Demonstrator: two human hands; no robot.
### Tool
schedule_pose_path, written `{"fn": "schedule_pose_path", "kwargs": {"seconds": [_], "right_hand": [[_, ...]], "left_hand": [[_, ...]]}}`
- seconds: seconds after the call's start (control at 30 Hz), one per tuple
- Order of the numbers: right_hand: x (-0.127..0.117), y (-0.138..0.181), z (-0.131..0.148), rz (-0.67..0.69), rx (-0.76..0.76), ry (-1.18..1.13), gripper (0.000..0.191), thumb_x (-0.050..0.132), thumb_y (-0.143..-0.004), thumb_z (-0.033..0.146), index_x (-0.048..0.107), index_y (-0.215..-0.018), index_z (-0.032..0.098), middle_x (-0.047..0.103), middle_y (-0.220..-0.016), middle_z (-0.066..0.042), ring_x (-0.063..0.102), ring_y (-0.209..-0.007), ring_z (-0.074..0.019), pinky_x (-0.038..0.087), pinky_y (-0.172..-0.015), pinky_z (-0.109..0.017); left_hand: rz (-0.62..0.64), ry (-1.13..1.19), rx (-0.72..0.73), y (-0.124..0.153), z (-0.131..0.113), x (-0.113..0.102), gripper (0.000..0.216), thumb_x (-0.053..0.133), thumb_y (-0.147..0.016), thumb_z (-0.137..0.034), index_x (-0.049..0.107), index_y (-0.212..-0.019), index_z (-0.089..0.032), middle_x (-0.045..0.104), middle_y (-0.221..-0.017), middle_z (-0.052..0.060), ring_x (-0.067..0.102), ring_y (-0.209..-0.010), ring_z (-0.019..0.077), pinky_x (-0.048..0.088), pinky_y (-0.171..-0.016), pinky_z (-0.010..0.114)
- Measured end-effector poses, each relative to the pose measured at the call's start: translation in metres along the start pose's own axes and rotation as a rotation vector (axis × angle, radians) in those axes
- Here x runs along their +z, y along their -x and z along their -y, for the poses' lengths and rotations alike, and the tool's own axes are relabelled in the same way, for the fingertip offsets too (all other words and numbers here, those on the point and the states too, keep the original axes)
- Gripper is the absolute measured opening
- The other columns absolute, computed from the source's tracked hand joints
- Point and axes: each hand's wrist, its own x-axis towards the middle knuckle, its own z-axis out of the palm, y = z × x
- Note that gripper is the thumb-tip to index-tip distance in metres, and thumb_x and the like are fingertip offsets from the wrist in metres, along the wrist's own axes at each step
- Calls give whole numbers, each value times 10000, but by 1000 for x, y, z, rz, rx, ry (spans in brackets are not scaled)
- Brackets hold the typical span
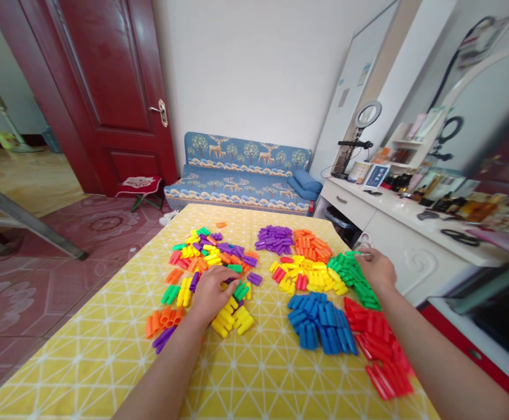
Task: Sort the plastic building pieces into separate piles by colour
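A mixed heap of coloured plastic pegs (202, 256) lies on the left half of the yellow tablecloth (105, 344). My left hand (213, 291) rests on that heap, fingers curled over pegs near a green one. On the right lie sorted piles: purple (274, 239), orange (311, 245), yellow (306, 277), green (354, 277), blue (319, 324) and red (379, 344). My right hand (375, 267) is at the far edge of the green pile, fingers pinched on a green peg.
A white dresser (394, 227) with bottles, a ring light and scissors stands close on the right. A blue patterned sofa (241, 175) sits beyond the table. A red door (105, 87) and a small stool (140, 188) are at the left.
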Motion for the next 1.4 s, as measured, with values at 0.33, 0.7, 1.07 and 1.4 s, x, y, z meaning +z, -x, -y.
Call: {"fn": "schedule_pose_path", "kwargs": {"seconds": [0.33, 0.7, 1.07, 1.4], "right_hand": [[5, -12, -15, 117, -4, 218, 330, 589, -763, 361, 734, -1008, 195, 719, -969, -127, 659, -859, -299, 435, -629, -328], [41, 129, 119, 326, -494, -610, 262, 531, -798, 328, 685, -967, 201, 663, -1015, -81, 628, -805, -189, 504, -691, -311], [111, 240, 154, 492, -603, -681, 410, 576, -731, 114, 661, -1115, 231, 625, -1180, -71, 525, -1118, -246, 388, -1016, -437], [101, 230, 153, 478, -164, -989, 372, 541, -846, 495, 660, -995, 175, 680, -940, -64, 609, -865, -209, 480, -760, -317]], "left_hand": [[6, -11, -21, 1, 1, 1, 147, 599, -817, -237, 720, -900, -244, 724, -953, 26, 623, -946, 201, 473, -891, 357], [2, -16, -71, 4, -3, 0, 477, 531, -649, -52, 687, -1063, -228, 683, -1101, 33, 603, -1036, 206, 453, -965, 356], [11, -66, -125, 3, -3, 0, 519, 518, -634, -52, 682, -1098, -218, 668, -1177, 43, 586, -1111, 221, 420, -1032, 391], [-59, -103, -178, 4, -3, 4, 273, 606, -762, -169, 700, -1011, -227, 717, -1031, 47, 636, -986, 217, 480, -908, 362]]}}
